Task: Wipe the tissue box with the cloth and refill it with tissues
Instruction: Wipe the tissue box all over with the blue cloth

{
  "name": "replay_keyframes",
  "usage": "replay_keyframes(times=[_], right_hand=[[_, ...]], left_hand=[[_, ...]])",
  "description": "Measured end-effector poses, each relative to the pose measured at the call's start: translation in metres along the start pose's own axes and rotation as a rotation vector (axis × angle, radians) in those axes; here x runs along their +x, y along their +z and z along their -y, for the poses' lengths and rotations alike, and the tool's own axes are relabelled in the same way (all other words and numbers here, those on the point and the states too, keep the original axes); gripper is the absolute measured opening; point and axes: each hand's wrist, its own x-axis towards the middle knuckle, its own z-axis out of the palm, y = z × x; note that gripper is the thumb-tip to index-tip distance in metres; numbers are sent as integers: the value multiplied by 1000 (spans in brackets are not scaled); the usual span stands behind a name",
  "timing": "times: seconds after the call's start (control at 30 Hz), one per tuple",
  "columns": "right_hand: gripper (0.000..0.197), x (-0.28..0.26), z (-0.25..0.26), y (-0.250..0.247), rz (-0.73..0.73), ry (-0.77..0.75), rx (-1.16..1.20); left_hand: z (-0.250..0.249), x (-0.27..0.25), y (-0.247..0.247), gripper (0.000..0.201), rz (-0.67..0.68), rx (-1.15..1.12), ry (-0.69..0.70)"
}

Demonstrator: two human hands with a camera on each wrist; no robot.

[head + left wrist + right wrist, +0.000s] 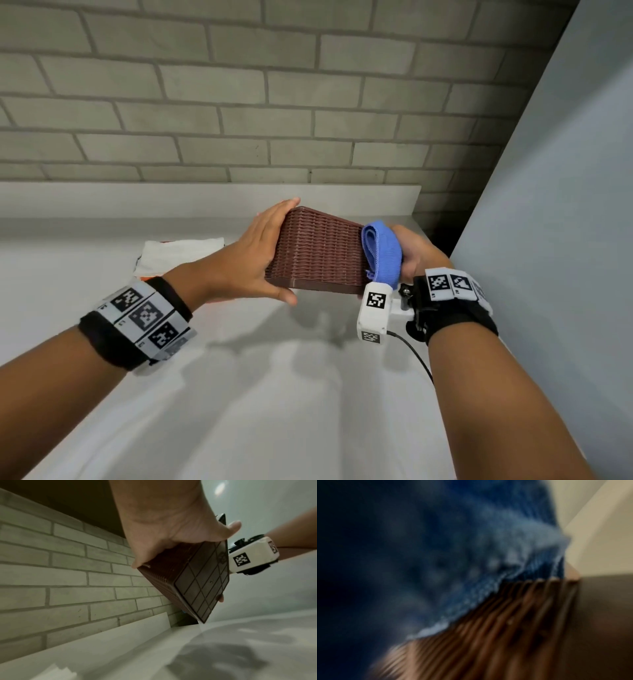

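- Tissue box [317, 255], a brown rectangular plastic one with a ribbed, woven-look surface, is held up off the pale grey countertop [239, 394], between the two hands, tipped so one long ribbed face turns toward the head camera.
- From the left wrist camera, the tissue box [197, 582] shows a smooth dark panel scored with a grid of lines, facing down and outward, with one corner near the countertop [240, 655] but apart from it.
- Left hand [255, 255] clasps the box's left end: straight fingers lie along the far edge and the thumb hooks under the near lower edge, so the hand is grasping the box.
- In the left wrist view, the left hand [171, 524] spans that end, thumb tip showing past the box's upper edge.
- Right hand [416, 255] is at the box's right end, gripping a folded blue woven cloth [382, 253] that is pressed between its palm and the box.
- The right wrist camera is blurred; it shows only the blue cloth [453, 555] lying against the ribbed brown box [505, 628].
- A stack of white tissues [180, 255] lies on the countertop just beyond and left of the left wrist.
- A grey brick wall [239, 102] stands behind both hands, and a plain pale panel [565, 205] rises just right of the right hand.
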Motion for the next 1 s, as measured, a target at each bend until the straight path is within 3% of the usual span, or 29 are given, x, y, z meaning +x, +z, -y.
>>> replay_keyframes(times=[0.13,0.23,0.33,0.47,0.57,0.67,0.73,0.87,1.0], right_hand=[[30,-2,-2,2,30,43,150],[26,1,-4,8,107,-46,115],[17,-2,-7,18,100,-145,28],[25,0,-14,16,69,-158,135],[33,1,-18,15,127,-187,258],[30,0,-22,17,104,-221,329],[18,2,-24,19,39,-328,173],[53,7,-30,25,-122,-569,-624],[61,6,-47,39,-184,-608,-1095]], left_hand=[[7,2,13,124,-102,-212,-84],[11,6,26,104,-263,-540,-227],[8,8,30,79,-402,-720,-313],[6,10,36,47,-472,-925,-508],[1,14,35,73,-467,-1156,-658],[1,18,34,48,-422,-1206,-729],[7,20,37,47,-392,-1257,-773],[7,21,44,51,-345,-1348,-867],[7,22,55,54,-347,-1399,-932]])
